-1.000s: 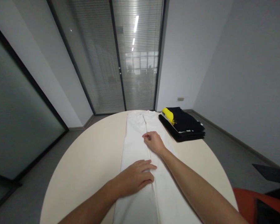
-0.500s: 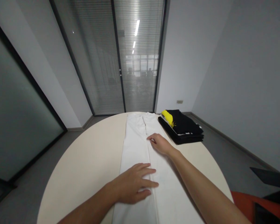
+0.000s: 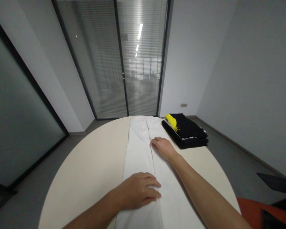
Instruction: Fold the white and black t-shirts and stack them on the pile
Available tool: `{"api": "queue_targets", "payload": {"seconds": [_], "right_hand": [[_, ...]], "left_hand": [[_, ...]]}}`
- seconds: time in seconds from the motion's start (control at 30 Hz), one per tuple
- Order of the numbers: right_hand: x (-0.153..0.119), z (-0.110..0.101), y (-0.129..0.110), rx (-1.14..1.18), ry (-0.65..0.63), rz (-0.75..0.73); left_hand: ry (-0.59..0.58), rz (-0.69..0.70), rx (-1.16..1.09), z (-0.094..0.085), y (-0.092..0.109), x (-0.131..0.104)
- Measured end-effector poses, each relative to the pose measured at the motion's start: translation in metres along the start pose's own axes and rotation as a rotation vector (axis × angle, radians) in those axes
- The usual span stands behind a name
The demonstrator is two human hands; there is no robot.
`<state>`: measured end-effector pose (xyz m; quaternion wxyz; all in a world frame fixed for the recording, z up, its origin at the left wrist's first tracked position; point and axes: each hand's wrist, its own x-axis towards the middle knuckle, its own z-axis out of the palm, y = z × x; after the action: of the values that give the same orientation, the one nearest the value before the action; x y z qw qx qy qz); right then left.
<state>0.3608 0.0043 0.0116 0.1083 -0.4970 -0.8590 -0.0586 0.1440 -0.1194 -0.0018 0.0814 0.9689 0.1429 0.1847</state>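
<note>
A long white garment (image 3: pixel 139 149), which looks like a pair of trousers, lies lengthwise with a seam or fold edge running down its middle. My left hand (image 3: pixel 139 190) rests palm down on its near part, with the fingers slightly bent and a little apart and the tips at the middle line. Farther up, my right hand (image 3: pixel 164 148) touches the same line just below a short slit. Its fingers are curled together on the cloth edge, and the thumb is mostly hidden. My forearms cover some of the near cloth.
Under the garment is a round cream table (image 3: pixel 85 171). A stack of folded black clothes (image 3: pixel 187 128), the top one with a yellow print, sits at the far right of the table. A red chair (image 3: pixel 255 210) stands at the lower right. Glass panels with blinds (image 3: pixel 143 89) stand beyond.
My left hand has come down slightly, and its spread fingers have drawn closer together and bent. The right hand's fingers have curled in tighter at almost the same spot.
</note>
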Motion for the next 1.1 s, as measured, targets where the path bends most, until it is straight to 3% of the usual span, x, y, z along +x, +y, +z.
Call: {"api": "queue_targets", "payload": {"seconds": [0.13, 0.47, 0.77, 0.93, 1.1], "right_hand": [[-0.001, 0.005, -0.001, 0.123, 0.048, 0.032], [-0.010, 0.012, 0.016, 0.468, -0.033, -0.153], [-0.008, -0.002, 0.016, 0.515, -0.207, -0.161], [-0.012, -0.012, 0.009, 0.537, -0.295, -0.102], [-0.013, -0.006, 0.007, 0.611, -0.212, -0.045]], "left_hand": [[-0.057, -0.031, -0.034, -0.007, 0.005, 0.004], [-0.244, -0.283, -0.065, -0.019, 0.012, -0.002], [-0.294, -0.186, -0.078, -0.034, 0.020, -0.004], [-0.276, -0.188, -0.044, -0.030, 0.031, 0.000], [-0.162, -0.263, 0.027, -0.019, 0.011, 0.006]]}}
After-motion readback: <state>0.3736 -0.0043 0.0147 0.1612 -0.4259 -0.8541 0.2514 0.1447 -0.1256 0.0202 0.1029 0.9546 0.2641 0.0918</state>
